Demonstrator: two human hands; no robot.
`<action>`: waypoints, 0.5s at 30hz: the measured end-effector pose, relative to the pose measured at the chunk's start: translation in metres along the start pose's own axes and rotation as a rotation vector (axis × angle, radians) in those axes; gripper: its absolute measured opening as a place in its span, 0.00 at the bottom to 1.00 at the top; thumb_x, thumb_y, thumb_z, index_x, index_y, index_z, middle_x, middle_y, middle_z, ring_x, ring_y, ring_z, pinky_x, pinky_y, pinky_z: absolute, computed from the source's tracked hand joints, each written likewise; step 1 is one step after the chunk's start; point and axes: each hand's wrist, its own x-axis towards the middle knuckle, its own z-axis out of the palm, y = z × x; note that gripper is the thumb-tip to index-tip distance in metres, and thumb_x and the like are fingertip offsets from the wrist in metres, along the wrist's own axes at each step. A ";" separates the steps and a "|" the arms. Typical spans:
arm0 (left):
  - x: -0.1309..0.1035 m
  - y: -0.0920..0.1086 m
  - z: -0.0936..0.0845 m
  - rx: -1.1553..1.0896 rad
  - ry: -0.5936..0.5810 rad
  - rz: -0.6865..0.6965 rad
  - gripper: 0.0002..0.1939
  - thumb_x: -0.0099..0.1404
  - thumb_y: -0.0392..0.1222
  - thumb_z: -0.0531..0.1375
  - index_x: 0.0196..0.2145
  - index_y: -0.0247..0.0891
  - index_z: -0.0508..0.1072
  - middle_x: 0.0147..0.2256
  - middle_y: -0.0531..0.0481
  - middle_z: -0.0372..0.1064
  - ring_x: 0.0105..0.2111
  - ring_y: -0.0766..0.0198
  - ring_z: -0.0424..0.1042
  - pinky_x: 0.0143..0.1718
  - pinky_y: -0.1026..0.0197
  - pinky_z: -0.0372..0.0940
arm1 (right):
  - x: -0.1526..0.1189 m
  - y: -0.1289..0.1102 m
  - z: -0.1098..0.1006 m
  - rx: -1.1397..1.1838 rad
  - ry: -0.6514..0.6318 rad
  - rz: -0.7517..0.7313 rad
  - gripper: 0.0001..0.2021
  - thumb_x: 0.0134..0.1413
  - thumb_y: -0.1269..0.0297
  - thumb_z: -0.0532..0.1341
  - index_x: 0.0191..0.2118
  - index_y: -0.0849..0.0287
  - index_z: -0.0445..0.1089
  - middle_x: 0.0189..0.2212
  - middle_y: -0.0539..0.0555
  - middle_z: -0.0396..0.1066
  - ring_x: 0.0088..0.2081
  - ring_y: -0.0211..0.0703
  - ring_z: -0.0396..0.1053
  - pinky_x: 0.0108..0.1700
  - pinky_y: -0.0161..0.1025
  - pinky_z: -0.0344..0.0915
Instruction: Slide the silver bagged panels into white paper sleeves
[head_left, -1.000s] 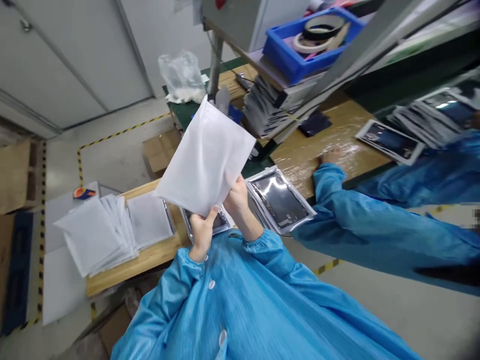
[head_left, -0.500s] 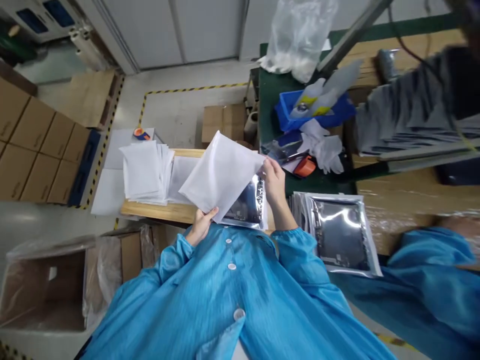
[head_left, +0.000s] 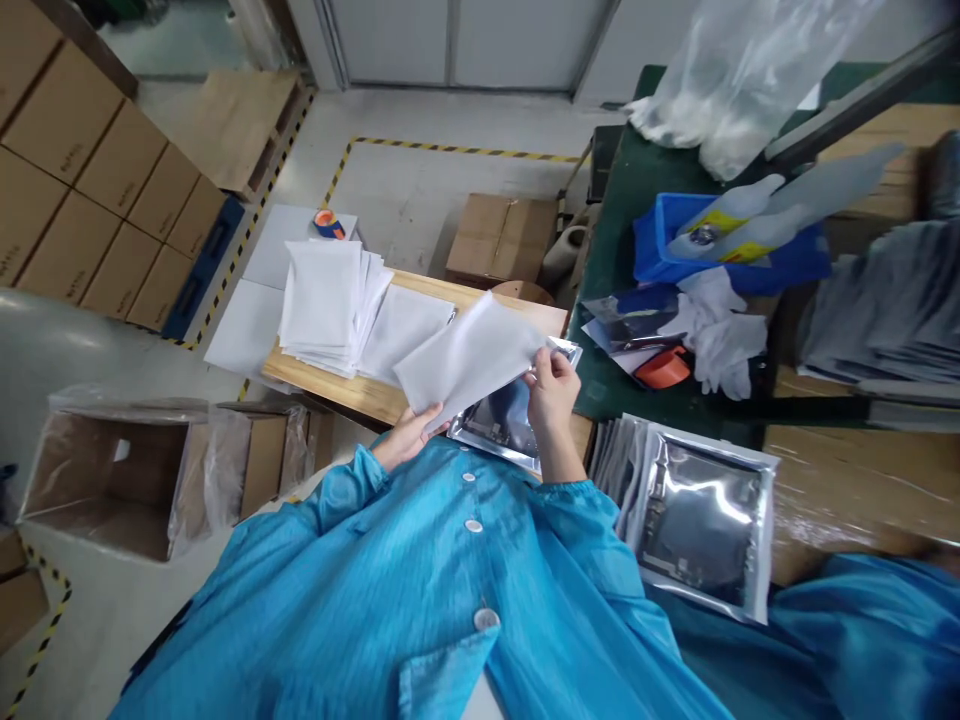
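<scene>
A thin white foam pouch [head_left: 472, 355] spans the space between my hands, held tilted above the bench. My left hand [head_left: 411, 437] pinches its lower left corner, thumb on top. At the right end, the fingers of my right hand [head_left: 553, 393] are closed on its edge. Beneath the pouch lies a shiny anti-static bag with a dark flat part inside [head_left: 499, 420], partly covered. Left of it on the wooden board [head_left: 300, 372] sit another flat white pouch [head_left: 409, 330] and a stack of white pouches [head_left: 322, 305].
More bagged parts [head_left: 701, 520] stand in a row at my right, near a co-worker's blue sleeve [head_left: 877, 620]. The green table [head_left: 622, 240] carries a blue bin [head_left: 660, 240] with bottles, white gloves [head_left: 724, 335] and orange tape [head_left: 664, 368]. An open carton [head_left: 112, 490] is at left.
My view has shifted, so the bench now appears turned. The pouch has been lowered and flattened somewhat, with both hands keeping hold of it.
</scene>
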 end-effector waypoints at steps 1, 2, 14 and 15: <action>-0.001 -0.001 -0.001 -0.002 0.014 -0.015 0.13 0.65 0.31 0.78 0.45 0.34 0.83 0.45 0.45 0.86 0.38 0.65 0.83 0.47 0.61 0.81 | -0.003 0.003 0.001 0.001 -0.008 0.008 0.32 0.49 0.30 0.75 0.39 0.55 0.72 0.31 0.46 0.71 0.32 0.35 0.70 0.35 0.34 0.74; -0.002 -0.002 -0.001 -0.003 0.027 -0.022 0.11 0.65 0.31 0.78 0.44 0.34 0.83 0.43 0.45 0.85 0.36 0.66 0.82 0.45 0.62 0.80 | -0.006 0.006 0.003 0.014 -0.036 0.030 0.32 0.48 0.30 0.76 0.41 0.55 0.73 0.34 0.47 0.73 0.33 0.36 0.73 0.36 0.34 0.76; 0.001 -0.013 -0.015 0.064 -0.059 -0.062 0.18 0.56 0.29 0.82 0.41 0.34 0.82 0.32 0.53 0.77 0.26 0.73 0.69 0.30 0.67 0.65 | -0.014 0.020 0.013 -0.201 -0.031 -0.017 0.31 0.49 0.29 0.73 0.27 0.54 0.68 0.18 0.45 0.59 0.28 0.41 0.66 0.30 0.39 0.69; 0.002 -0.012 -0.016 0.061 -0.059 -0.056 0.19 0.56 0.29 0.82 0.42 0.34 0.82 0.32 0.54 0.77 0.26 0.74 0.69 0.31 0.67 0.66 | -0.014 0.018 0.012 -0.231 -0.042 -0.032 0.31 0.50 0.30 0.74 0.27 0.55 0.70 0.20 0.46 0.62 0.30 0.43 0.68 0.32 0.39 0.71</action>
